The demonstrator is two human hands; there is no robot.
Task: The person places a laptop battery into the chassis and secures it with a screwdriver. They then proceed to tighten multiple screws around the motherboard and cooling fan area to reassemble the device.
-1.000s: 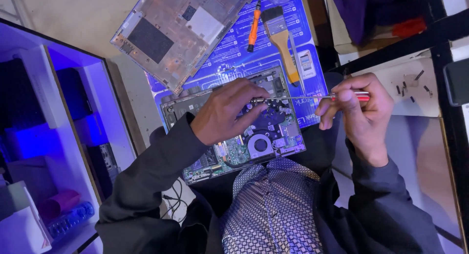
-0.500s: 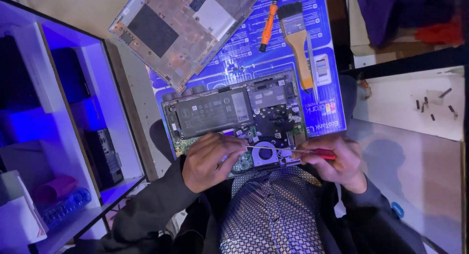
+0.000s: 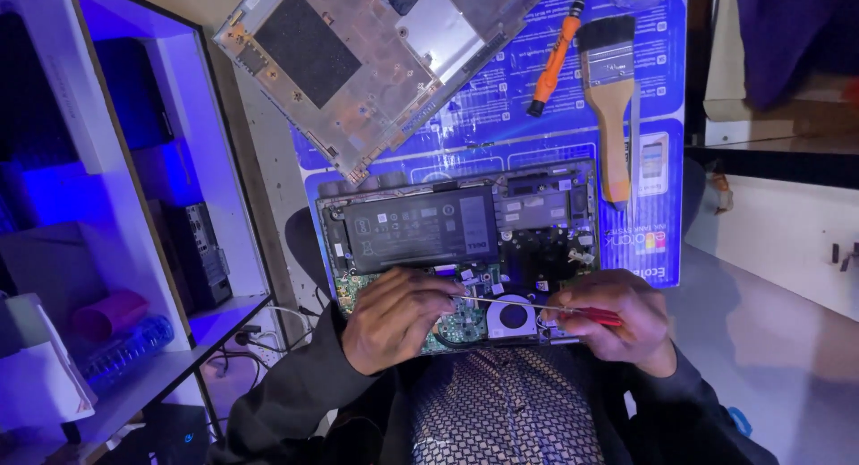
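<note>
An opened laptop (image 3: 501,223) lies on a blue work mat (image 3: 501,125), its black battery (image 3: 420,228), green circuit board and round fan (image 3: 513,316) exposed. My right hand (image 3: 613,317) grips a red-handled screwdriver (image 3: 601,316) whose thin shaft runs left across the fan. My left hand (image 3: 394,315) rests on the circuit board by the near edge, fingertips pinching the shaft's tip (image 3: 461,298).
The removed bottom cover (image 3: 358,62) lies tilted at the far left of the mat. An orange screwdriver (image 3: 555,58) and a wooden-handled brush (image 3: 613,98) lie at the far right. White shelves (image 3: 134,214) stand to the left. Small screws (image 3: 839,255) sit on a white surface, right.
Both hands have come down from the laptop's middle to its near edge. The right hand, earlier raised off to the right with the screwdriver, now lays it across the fan toward the left hand.
</note>
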